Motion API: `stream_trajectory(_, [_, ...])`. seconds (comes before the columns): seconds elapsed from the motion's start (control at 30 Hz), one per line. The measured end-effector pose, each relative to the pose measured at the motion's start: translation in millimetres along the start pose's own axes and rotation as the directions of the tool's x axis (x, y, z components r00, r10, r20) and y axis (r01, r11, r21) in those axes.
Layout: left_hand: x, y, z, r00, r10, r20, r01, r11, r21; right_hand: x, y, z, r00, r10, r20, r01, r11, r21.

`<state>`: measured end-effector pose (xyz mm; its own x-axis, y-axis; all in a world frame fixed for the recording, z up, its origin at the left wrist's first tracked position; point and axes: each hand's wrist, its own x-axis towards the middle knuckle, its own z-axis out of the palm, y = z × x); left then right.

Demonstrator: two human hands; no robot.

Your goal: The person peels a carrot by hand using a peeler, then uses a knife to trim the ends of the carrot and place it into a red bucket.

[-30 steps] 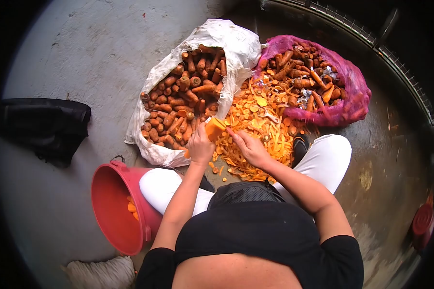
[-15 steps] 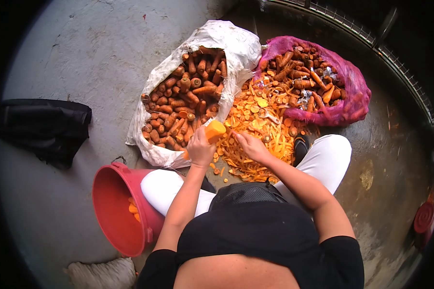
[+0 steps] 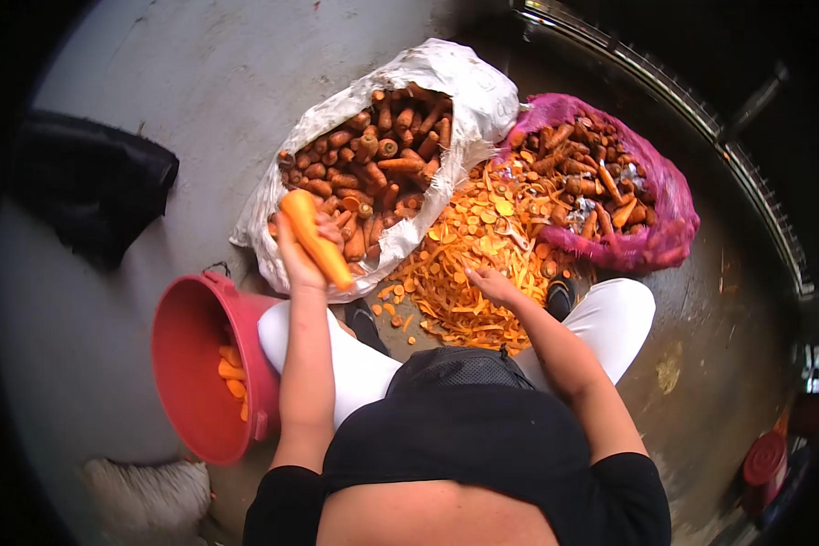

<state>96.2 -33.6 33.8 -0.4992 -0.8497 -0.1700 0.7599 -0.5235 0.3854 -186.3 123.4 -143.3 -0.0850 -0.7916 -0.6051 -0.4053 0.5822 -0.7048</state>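
My left hand point(image 3: 305, 255) is wrapped round a peeled carrot point(image 3: 314, 238), bright orange and smooth, in front of the white sack's opening. My right hand point(image 3: 493, 285) hovers over the heap of peelings point(image 3: 469, 305), its fingers drawn together; whatever they hold is too small to make out. Unpeeled, brownish carrots point(image 3: 387, 146) fill the white sack point(image 3: 482, 82). Several peeled carrots point(image 3: 232, 369) lie inside the red bucket point(image 3: 184, 391), which is tipped towards me at my left knee.
A pink mesh sack point(image 3: 673, 205) with more carrots and scraps stands at the right. Cut carrot ends and a pale object point(image 3: 517, 238) lie on the peelings. Black cloth point(image 3: 100, 182) is on the far left, a pale sack point(image 3: 150, 496) below it, a red object point(image 3: 764, 460) at right.
My left hand has carried the peeled carrot left, away from my right hand. My right hand has come slightly down and right. The view has shifted a little.
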Motion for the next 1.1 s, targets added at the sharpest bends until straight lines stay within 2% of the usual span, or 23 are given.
stream_trajectory(0.03, [-2.8, 13.9, -3.0, 0.998, 0.018, 0.065, -0.008, 0.988, -0.157, 1.8, -0.2, 2.5, 1.0, -0.013, -0.007, 0.013, 1.0, -0.017])
stream_trajectory(0.1, [-12.4, 43.9, -11.3, 0.985, 0.158, -0.073, -0.172, 0.946, -0.274, 7.4, 2.3, 7.9, 0.999, -0.038, -0.02, 0.037, 0.998, -0.051])
stream_trajectory(0.13, [-17.1, 57.4, -21.9, 0.964, 0.265, -0.018, -0.259, 0.923, -0.284, 9.2, 1.2, 11.6, 0.995, -0.073, -0.066, 0.071, 0.997, -0.04])
stream_trajectory(0.17, [-26.0, 74.0, -32.6, 0.935, 0.347, -0.067, -0.351, 0.894, -0.279, 11.0, 0.0, 14.2, 0.989, -0.102, -0.106, 0.096, 0.994, -0.054])
stream_trajectory(0.23, [-51.3, 99.1, -36.1, 0.891, 0.454, 0.007, -0.432, 0.852, -0.295, 15.5, -3.4, 18.8, 0.97, -0.163, -0.182, 0.15, 0.985, -0.084])
stream_trajectory(0.3, [-78.0, 115.3, -33.1, 0.763, 0.646, 0.002, -0.642, 0.759, -0.105, 16.8, -13.4, 19.2, 0.955, -0.217, -0.202, 0.209, 0.976, -0.062])
stream_trajectory(0.33, [-90.9, 131.0, -34.5, 0.721, 0.677, -0.146, -0.689, 0.724, -0.043, 5.8, -29.4, 16.7, 0.949, -0.23, -0.216, 0.227, 0.973, -0.041])
stream_trajectory(0.4, [-105.6, 149.2, -39.5, 0.446, 0.809, -0.383, -0.813, 0.545, 0.206, 4.7, -39.7, 17.4, 0.918, -0.294, -0.266, 0.3, 0.954, -0.02])
stream_trajectory(0.5, [-119.5, 171.1, -54.5, 0.059, 0.83, -0.554, -0.735, 0.412, 0.538, 14.6, -37.0, 17.7, 0.892, -0.347, -0.289, 0.353, 0.935, -0.034])
stream_trajectory(0.53, [-119.7, 177.6, -64.4, -0.185, 0.842, -0.507, -0.69, 0.256, 0.677, 14.8, -38.1, 16.9, 0.895, -0.334, -0.297, 0.335, 0.941, -0.049])
stream_trajectory(0.63, [-127.4, 186.3, -92.7, -0.156, 0.757, -0.634, -0.652, 0.404, 0.642, 22.6, -34.7, 19.0, 0.89, -0.354, -0.289, 0.337, 0.935, -0.107])
stream_trajectory(0.67, [-124.8, 183.5, -103.7, -0.174, 0.779, -0.603, -0.592, 0.406, 0.696, 26.6, -32.6, 20.3, 0.896, -0.345, -0.279, 0.319, 0.938, -0.136])
stream_trajectory(0.7, [-116.9, 167.9, -77.1, -0.19, 0.799, -0.57, -0.528, 0.406, 0.746, 28.1, -31.5, 18.9, 0.912, -0.322, -0.253, 0.277, 0.94, -0.198])
stream_trajectory(0.73, [-107.0, 151.3, -31.0, -0.289, 0.748, -0.598, -0.449, 0.445, 0.774, 28.3, -31.3, 20.4, 0.902, -0.34, -0.266, 0.292, 0.934, -0.206])
stream_trajectory(0.77, [-97.1, 148.3, -25.8, -0.344, 0.786, -0.514, -0.349, 0.402, 0.847, 28.2, -30.7, 22.3, 0.891, -0.358, -0.28, 0.307, 0.928, -0.211])
stream_trajectory(0.8, [-88.6, 145.3, -23.3, -0.32, 0.864, -0.388, -0.335, 0.28, 0.9, 33.1, -24.2, 24.0, 0.87, -0.395, -0.295, 0.342, 0.915, -0.215])
stream_trajectory(0.83, [-77.8, 150.0, -26.5, -0.285, 0.944, -0.169, -0.317, 0.073, 0.945, 33.3, -23.0, 23.9, 0.881, -0.376, -0.289, 0.323, 0.922, -0.214])
stream_trajectory(0.87, [-62.7, 145.4, -29.9, -0.183, 0.98, -0.073, -0.44, -0.015, 0.898, 34.0, -21.7, 23.7, 0.89, -0.356, -0.286, 0.304, 0.929, -0.211])
stream_trajectory(0.9, [-44.6, 144.2, -33.9, -0.073, 0.997, 0.002, -0.548, -0.042, 0.836, 34.9, -20.3, 23.6, 0.898, -0.334, -0.286, 0.283, 0.937, -0.205])
stream_trajectory(0.93, [-25.3, 134.9, -25.3, 0.018, 1.0, 0.023, -0.487, -0.011, 0.873, 38.7, -15.6, 23.3, 0.898, -0.341, -0.279, 0.287, 0.933, -0.216])
stream_trajectory(1.0, [8.9, 108.8, -1.6, 0.419, 0.908, 0.016, -0.534, 0.232, 0.813, 41.0, -16.9, 21.4, 0.915, -0.301, -0.27, 0.246, 0.944, -0.219])
stream_trajectory(1.07, [53.0, 89.0, -27.9, 0.736, 0.658, 0.158, -0.308, 0.118, 0.944, 44.0, -16.4, 19.7, 0.934, -0.241, -0.264, 0.177, 0.953, -0.245])
stream_trajectory(1.1, [59.4, 70.7, -20.3, 0.839, 0.538, 0.079, -0.108, 0.022, 0.994, 47.7, -20.3, 18.0, 0.942, -0.207, -0.264, 0.134, 0.953, -0.27])
